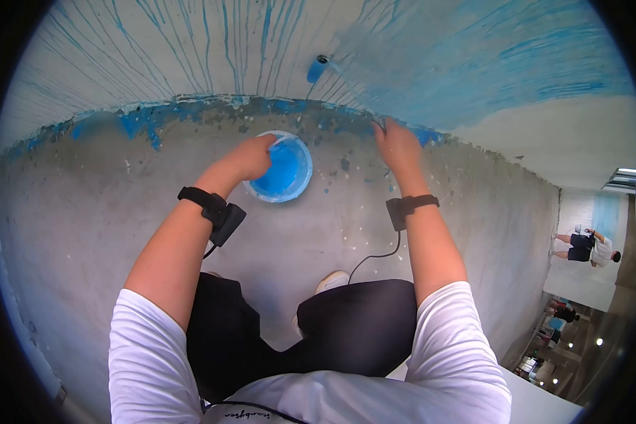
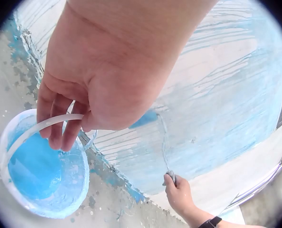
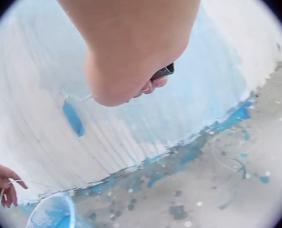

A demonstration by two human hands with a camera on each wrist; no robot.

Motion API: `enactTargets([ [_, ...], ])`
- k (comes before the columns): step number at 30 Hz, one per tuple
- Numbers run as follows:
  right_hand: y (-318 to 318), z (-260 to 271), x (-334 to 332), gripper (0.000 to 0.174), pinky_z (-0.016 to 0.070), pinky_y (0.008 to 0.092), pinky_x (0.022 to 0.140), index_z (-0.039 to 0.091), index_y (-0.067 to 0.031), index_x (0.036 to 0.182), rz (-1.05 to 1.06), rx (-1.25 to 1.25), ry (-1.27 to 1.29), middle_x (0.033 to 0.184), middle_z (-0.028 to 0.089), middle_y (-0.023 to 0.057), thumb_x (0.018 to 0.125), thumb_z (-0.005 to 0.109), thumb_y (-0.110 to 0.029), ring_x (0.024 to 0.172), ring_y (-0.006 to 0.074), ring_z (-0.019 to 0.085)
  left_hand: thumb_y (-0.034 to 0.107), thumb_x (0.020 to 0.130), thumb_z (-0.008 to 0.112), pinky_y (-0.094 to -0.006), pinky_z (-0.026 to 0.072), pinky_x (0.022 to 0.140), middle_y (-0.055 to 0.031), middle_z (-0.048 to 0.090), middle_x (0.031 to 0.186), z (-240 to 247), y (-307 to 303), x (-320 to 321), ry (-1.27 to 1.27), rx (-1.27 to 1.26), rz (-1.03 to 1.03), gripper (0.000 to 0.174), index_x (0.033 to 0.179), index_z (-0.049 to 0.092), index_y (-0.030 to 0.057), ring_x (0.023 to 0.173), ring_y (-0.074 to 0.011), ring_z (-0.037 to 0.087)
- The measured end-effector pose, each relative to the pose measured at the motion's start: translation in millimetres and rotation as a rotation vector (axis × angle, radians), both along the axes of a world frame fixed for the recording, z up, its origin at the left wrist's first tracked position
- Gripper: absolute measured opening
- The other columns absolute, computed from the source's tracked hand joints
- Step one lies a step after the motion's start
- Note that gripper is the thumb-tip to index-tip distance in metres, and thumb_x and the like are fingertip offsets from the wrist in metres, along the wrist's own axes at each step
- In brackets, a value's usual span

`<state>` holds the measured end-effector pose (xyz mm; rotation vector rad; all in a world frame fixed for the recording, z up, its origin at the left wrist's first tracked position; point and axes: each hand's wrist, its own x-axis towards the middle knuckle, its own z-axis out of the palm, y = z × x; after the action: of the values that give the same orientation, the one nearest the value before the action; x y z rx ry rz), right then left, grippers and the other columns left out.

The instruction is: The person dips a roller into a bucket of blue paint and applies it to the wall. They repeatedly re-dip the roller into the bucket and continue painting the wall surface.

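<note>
My left hand (image 1: pixel 251 159) holds the white plastic handle (image 2: pixel 41 124) of a paint bucket (image 1: pixel 308 169), pinched between thumb and fingers in the left wrist view. Bright blue paint (image 2: pixel 34 166) lies in the bucket, and its rim is smeared pale blue. To the right, my right hand (image 1: pixel 401 152) grips the dark handle (image 3: pixel 163 71) of a paint roller, palm hiding much of it in the right wrist view. A thin, paint-coated rod (image 2: pixel 163 137) runs from this grip to the blue roller sleeve (image 1: pixel 316 70), which is at the white wall above the bucket.
Blue drips streak the wall (image 1: pixel 191 42), with a broad pale blue area at the right. Its base meets a grey, paint-spattered floor (image 1: pixel 346 226). My shoe (image 1: pixel 332 281) stands behind the bucket. Far right, another person (image 1: pixel 590 247) is at a wall.
</note>
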<state>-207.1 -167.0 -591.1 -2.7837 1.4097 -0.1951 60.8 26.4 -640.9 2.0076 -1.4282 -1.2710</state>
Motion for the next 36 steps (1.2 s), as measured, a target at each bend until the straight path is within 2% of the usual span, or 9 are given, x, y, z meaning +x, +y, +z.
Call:
enactTargets([
  [2,-2.7,-12.4,-8.3,0.037,0.0491,0.0521,0.062,0.062,-0.0034,0.089,-0.015,-0.009,-0.051,0.076,0.066,0.0226,0.093,0.059,-0.040,0.072,0.0446,0.063,0.005,0.091,0.048,-0.0458,0.0480,0.092,-0.0232,0.063,0.119,6.4,-0.3,0.0,0.015,0.058,0.044,0.037,0.127,0.057,0.0048,0.109,-0.0413,0.059],
  [12,-4.9,-31.9,-91.9,0.038,0.0471,0.0518,0.066,0.061,-0.0006,0.091,-0.214,0.017,-0.135,0.079,0.064,0.0257,0.095,0.055,-0.038,0.077,0.0462,0.061,0.005,0.091,0.048,-0.0450,0.0480,0.092,-0.0229,0.062,0.121,11.0,-3.4,-4.2,0.029,0.043,0.056,0.038,0.128,0.056,0.0038,0.110,-0.0410,0.059],
  [16,2.6,-9.6,-54.9,0.038,0.0472,0.0520,0.065,0.061,-0.0007,0.091,-0.206,0.048,-0.072,0.078,0.064,0.0255,0.095,0.055,-0.038,0.076,0.0457,0.061,0.005,0.091,0.049,-0.0454,0.0482,0.091,-0.0229,0.062,0.120,7.7,-2.8,-4.0,0.019,0.038,0.041,0.039,0.129,0.055,0.0035,0.110,-0.0414,0.059],
  [18,1.6,-9.5,-33.6,0.037,0.0487,0.0511,0.059,0.061,-0.0033,0.087,-0.052,-0.030,-0.062,0.071,0.064,0.0232,0.093,0.059,-0.040,0.069,0.0429,0.063,0.006,0.091,0.050,-0.0456,0.0482,0.091,-0.0229,0.062,0.120,5.7,-2.0,-3.5,0.021,0.032,0.044,0.038,0.129,0.055,0.0035,0.109,-0.0415,0.059],
  [24,13.2,6.1,10.2,0.036,0.0467,0.0506,0.063,0.061,-0.0012,0.089,0.015,0.037,-0.070,0.076,0.063,0.0235,0.094,0.057,-0.037,0.075,0.0449,0.061,0.006,0.091,0.050,-0.0455,0.0486,0.090,-0.0222,0.063,0.119,9.0,-0.6,-1.3,-0.004,0.069,0.022,0.039,0.129,0.056,0.0048,0.108,-0.0406,0.060],
  [26,9.6,0.2,-0.9,0.036,0.0466,0.0502,0.064,0.061,-0.0007,0.088,-0.021,0.042,-0.122,0.076,0.063,0.0237,0.094,0.057,-0.036,0.075,0.0451,0.060,0.004,0.092,0.041,-0.0372,0.0517,0.071,-0.0119,0.069,0.092,1.3,0.6,-0.8,-0.047,0.004,-0.031,0.039,0.129,0.053,0.0048,0.076,-0.0239,0.066],
  [27,7.2,-4.9,-9.9,0.037,0.0465,0.0498,0.064,0.060,-0.0002,0.087,-0.059,0.049,-0.175,0.077,0.063,0.0239,0.094,0.057,-0.036,0.076,0.0453,0.060,0.004,0.092,0.041,-0.0372,0.0517,0.071,-0.0119,0.069,0.092,3.3,0.6,-0.8,-0.049,0.002,-0.029,0.039,0.129,0.053,0.0048,0.076,-0.0239,0.066],
  [29,2.6,-20.3,-34.5,0.037,0.0464,0.0497,0.065,0.061,0.0004,0.088,-0.063,0.023,-0.227,0.077,0.063,0.0245,0.094,0.057,-0.036,0.076,0.0457,0.060,0.005,0.091,0.049,-0.0454,0.0489,0.089,-0.0223,0.063,0.119,9.1,-0.4,-3.1,0.005,0.059,0.036,0.039,0.129,0.057,0.0055,0.107,-0.0403,0.061],
  [36,15.3,-15.5,-52.0,0.036,0.0462,0.0506,0.066,0.063,0.0006,0.093,-0.148,0.031,-0.179,0.074,0.062,0.0249,0.094,0.057,-0.035,0.075,0.0465,0.059,0.006,0.090,0.050,-0.0455,0.0487,0.089,-0.0225,0.063,0.118,6.6,-0.3,-5.0,0.007,0.019,0.034,0.039,0.129,0.056,0.0050,0.107,-0.0409,0.060],
])
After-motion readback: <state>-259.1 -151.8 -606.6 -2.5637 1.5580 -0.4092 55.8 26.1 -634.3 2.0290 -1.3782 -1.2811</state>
